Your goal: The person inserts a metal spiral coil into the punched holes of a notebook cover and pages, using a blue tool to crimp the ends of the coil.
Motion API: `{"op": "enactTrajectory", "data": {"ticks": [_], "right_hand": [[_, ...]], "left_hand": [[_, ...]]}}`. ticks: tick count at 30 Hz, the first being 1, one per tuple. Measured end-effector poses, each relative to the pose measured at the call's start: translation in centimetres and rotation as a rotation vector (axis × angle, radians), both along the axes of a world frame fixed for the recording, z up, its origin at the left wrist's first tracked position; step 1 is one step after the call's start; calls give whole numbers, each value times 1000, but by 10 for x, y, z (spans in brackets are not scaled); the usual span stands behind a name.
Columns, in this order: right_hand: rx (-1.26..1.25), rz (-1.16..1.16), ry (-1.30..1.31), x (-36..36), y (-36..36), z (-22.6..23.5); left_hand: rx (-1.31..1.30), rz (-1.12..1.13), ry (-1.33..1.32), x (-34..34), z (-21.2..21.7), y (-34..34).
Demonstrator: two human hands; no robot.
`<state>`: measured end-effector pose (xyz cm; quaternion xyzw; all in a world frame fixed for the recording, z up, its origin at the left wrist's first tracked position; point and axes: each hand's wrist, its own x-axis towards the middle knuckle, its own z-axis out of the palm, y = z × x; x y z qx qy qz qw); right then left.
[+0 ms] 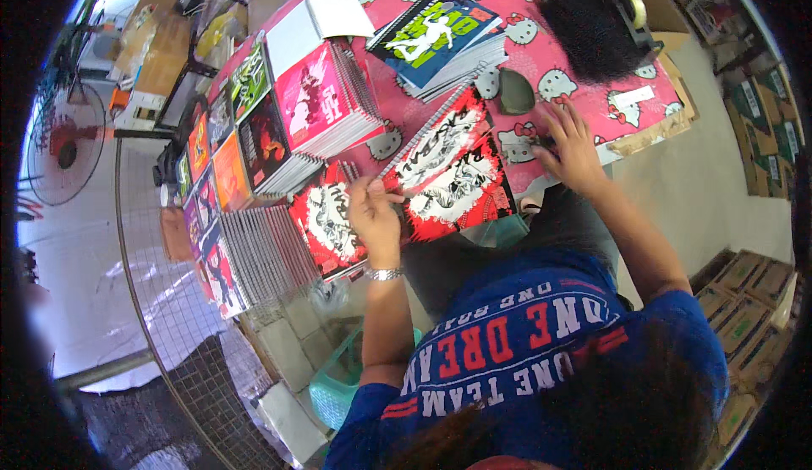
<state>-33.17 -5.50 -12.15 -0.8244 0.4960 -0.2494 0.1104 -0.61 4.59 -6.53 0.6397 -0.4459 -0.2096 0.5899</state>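
Observation:
Two red, white and black notebooks (461,189) lie overlapping at the table's near edge, in front of me. My left hand (377,216) is closed, its thumb and fingers pinching the left edge of the nearer one. Beneath and left of that hand is another red spiral notebook (328,226) with a matching cover. My right hand (573,150) rests on the pink table cover, right of the notebooks, with its fingers apart. A small dark piece shows near its thumb, too unclear to name. Just beyond that hand sits a dark green, rounded shallow object (516,92).
Stacks of spiral notebooks, including a pink stack (317,98) and a blue-green one (436,38), cover the table's left and far parts. At the far right are a black bristly pile (588,34) and a tape dispenser (633,9). A teal basket (338,381) stands below left.

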Motion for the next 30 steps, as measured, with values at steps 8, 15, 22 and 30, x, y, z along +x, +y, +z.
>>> {"op": "enactTrajectory", "data": {"ticks": [8, 15, 22, 30], "right_hand": [[210, 15, -356, 14, 27, 24], [132, 479, -522, 124, 52, 85], [-64, 417, -413, 147, 54, 101], [1403, 444, -816, 140, 48, 102]], "left_hand": [[-125, -10, -49, -2, -2, -2], [-31, -53, -109, -6, 0, 1], [4, -71, -19, -4, 2, 13], [-12, -4, -446, -3, 1, 17]]}}
